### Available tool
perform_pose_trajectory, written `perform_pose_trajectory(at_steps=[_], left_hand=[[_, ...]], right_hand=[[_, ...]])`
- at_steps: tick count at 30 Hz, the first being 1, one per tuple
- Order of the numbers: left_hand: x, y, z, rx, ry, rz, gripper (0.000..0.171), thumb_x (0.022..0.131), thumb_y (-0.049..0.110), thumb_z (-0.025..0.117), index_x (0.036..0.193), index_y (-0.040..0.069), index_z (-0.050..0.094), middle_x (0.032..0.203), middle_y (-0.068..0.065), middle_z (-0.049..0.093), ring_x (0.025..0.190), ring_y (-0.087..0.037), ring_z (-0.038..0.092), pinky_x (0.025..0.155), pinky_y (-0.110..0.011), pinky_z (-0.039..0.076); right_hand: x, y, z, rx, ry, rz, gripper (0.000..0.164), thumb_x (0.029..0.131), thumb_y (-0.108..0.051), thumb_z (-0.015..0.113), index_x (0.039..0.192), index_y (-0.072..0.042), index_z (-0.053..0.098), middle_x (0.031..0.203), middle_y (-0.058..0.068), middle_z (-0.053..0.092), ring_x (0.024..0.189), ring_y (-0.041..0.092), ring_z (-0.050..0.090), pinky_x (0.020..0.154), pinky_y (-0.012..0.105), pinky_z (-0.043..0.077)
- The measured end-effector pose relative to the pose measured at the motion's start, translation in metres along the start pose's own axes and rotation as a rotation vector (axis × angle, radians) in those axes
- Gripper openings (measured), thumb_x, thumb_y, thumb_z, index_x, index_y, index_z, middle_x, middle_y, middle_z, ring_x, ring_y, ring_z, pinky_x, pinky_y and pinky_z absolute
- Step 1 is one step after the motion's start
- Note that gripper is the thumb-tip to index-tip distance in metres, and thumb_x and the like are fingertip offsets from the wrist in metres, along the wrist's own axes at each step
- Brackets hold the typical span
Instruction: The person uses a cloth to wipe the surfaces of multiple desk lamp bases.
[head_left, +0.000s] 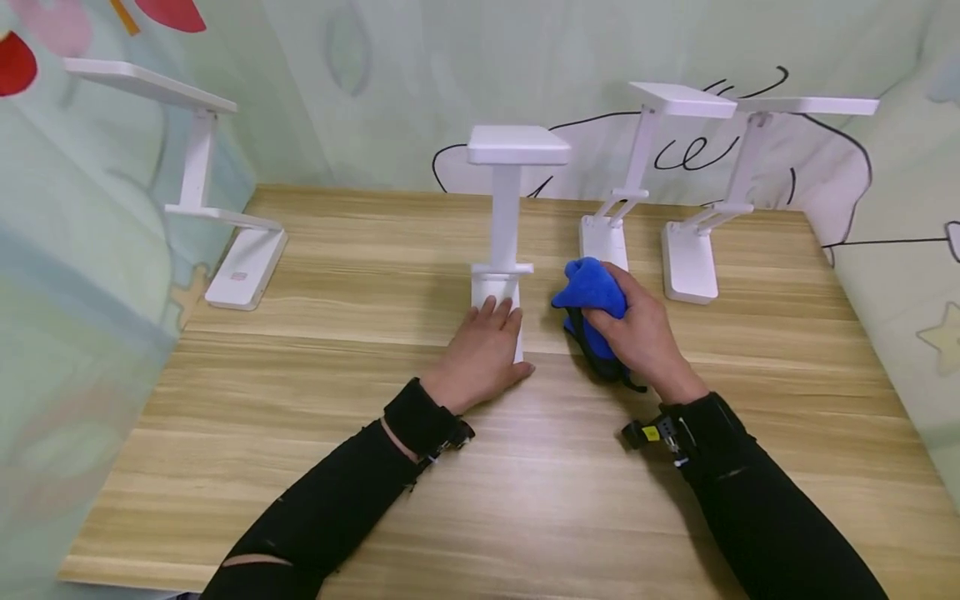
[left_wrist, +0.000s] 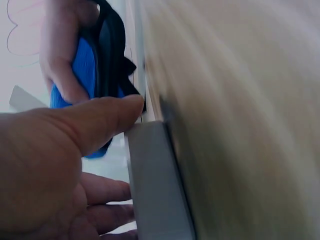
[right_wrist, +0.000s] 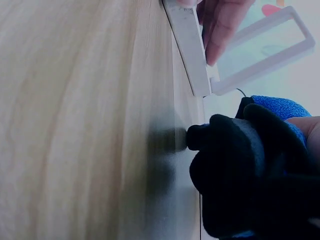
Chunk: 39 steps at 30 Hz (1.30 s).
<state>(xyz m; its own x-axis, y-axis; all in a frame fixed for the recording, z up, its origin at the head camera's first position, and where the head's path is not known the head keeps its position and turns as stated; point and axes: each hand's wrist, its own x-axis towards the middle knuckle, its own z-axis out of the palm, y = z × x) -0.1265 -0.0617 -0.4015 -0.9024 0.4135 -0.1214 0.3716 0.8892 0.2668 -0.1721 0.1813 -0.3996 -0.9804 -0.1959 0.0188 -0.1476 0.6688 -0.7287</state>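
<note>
We judge the white lamp (head_left: 506, 212) light, stiff, smooth and prone to tipping, so its base (head_left: 491, 287) offers the safest hold. It stands mid-desk (head_left: 300, 375). Of our hands, the left hand (head_left: 483, 354) lies relaxed over that base, thumb extended near its close corner; the right hand (head_left: 645, 329), angled inward, grips the soft, foldable blue cloth (head_left: 592, 287) beside the lamp.

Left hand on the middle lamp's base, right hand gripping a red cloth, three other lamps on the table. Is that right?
The cloth in the right hand is blue and black, not red, as the head view shows; the rest is right.
</note>
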Motion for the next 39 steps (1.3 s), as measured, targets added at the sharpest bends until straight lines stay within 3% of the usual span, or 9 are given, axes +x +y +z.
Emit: perform_pose_trajectory(at_steps=[4,7,11,14,16,19,24,32,39], left_hand=[[0.001,0.008,0.004,0.017,0.018,0.042,0.082,0.098,0.051,0.072,0.155,-0.002,0.046,0.162,-0.023,0.045,0.154,-0.042,0.038,0.123,-0.057,0.037],[-0.001,0.002,0.002,-0.080,0.027,0.079,0.071,0.100,0.048,0.071,0.148,-0.001,0.055,0.155,-0.023,0.053,0.149,-0.040,0.045,0.121,-0.052,0.041],[-0.007,-0.028,-0.010,-0.300,0.066,0.031,0.042,0.098,0.037,0.076,0.121,0.002,0.070,0.123,-0.014,0.070,0.114,-0.031,0.065,0.097,-0.043,0.055],[-0.006,-0.056,-0.018,-0.424,0.049,-0.034,0.055,0.091,0.034,0.084,0.133,0.003,0.064,0.133,-0.014,0.066,0.119,-0.028,0.063,0.101,-0.042,0.054],[-0.001,-0.072,-0.021,-0.472,-0.006,-0.042,0.085,0.087,0.037,0.088,0.154,0.005,0.048,0.157,-0.016,0.051,0.144,-0.033,0.049,0.118,-0.048,0.044],[0.010,-0.087,-0.019,-0.508,-0.100,-0.008,0.120,0.083,0.043,0.091,0.170,0.013,0.015,0.175,-0.017,0.021,0.164,-0.035,0.010,0.133,-0.052,0.009],[0.023,-0.091,-0.017,-0.508,-0.189,-0.009,0.130,0.082,0.048,0.090,0.172,0.018,0.002,0.177,-0.017,0.014,0.165,-0.034,-0.002,0.131,-0.054,-0.010],[0.032,-0.083,-0.018,-0.443,-0.240,-0.061,0.134,0.079,0.053,0.091,0.171,0.016,0.001,0.175,-0.020,0.017,0.165,-0.033,-0.004,0.129,-0.060,-0.009],[0.030,-0.081,-0.020,-0.440,-0.245,-0.103,0.133,0.078,0.051,0.092,0.171,0.016,0.003,0.175,-0.018,0.019,0.165,-0.031,-0.003,0.130,-0.060,-0.009]], right_hand=[[0.000,-0.002,-0.001,-0.029,-0.022,0.024,0.071,0.101,-0.021,0.067,0.162,-0.015,0.031,0.155,0.033,0.047,0.135,0.056,0.051,0.107,0.076,0.041],[-0.001,-0.004,-0.001,-0.045,-0.032,0.026,0.068,0.101,-0.021,0.066,0.159,-0.011,0.031,0.152,0.036,0.048,0.131,0.057,0.053,0.106,0.076,0.043],[-0.005,-0.009,-0.005,-0.135,-0.035,-0.057,0.057,0.099,-0.010,0.064,0.152,-0.006,0.045,0.147,0.033,0.054,0.128,0.053,0.057,0.105,0.073,0.045],[-0.009,-0.017,-0.009,-0.232,-0.073,-0.168,0.053,0.094,-0.001,0.064,0.146,-0.005,0.056,0.141,0.028,0.061,0.126,0.049,0.060,0.104,0.069,0.048],[-0.009,-0.026,-0.007,-0.289,-0.110,-0.259,0.051,0.092,0.002,0.066,0.142,-0.004,0.061,0.137,0.026,0.064,0.123,0.046,0.063,0.103,0.065,0.051],[-0.005,-0.038,0.003,-0.368,-0.142,-0.405,0.047,0.090,0.002,0.070,0.137,-0.008,0.067,0.131,0.021,0.068,0.116,0.041,0.068,0.099,0.059,0.055],[0.007,-0.047,0.028,-0.525,-0.150,-0.555,0.050,0.087,-0.005,0.075,0.136,-0.012,0.069,0.126,0.021,0.068,0.110,0.037,0.071,0.091,0.052,0.060],[0.013,-0.051,0.051,-0.550,-0.172,-0.504,0.051,0.098,-0.041,0.066,0.138,-0.010,0.070,0.135,0.022,0.066,0.122,0.037,0.064,0.102,0.049,0.055],[0.005,-0.058,0.052,-0.613,-0.024,-0.349,0.027,0.097,-0.029,0.069,0.107,-0.007,0.080,0.089,0.013,0.072,0.079,0.024,0.064,0.059,0.041,0.056]])
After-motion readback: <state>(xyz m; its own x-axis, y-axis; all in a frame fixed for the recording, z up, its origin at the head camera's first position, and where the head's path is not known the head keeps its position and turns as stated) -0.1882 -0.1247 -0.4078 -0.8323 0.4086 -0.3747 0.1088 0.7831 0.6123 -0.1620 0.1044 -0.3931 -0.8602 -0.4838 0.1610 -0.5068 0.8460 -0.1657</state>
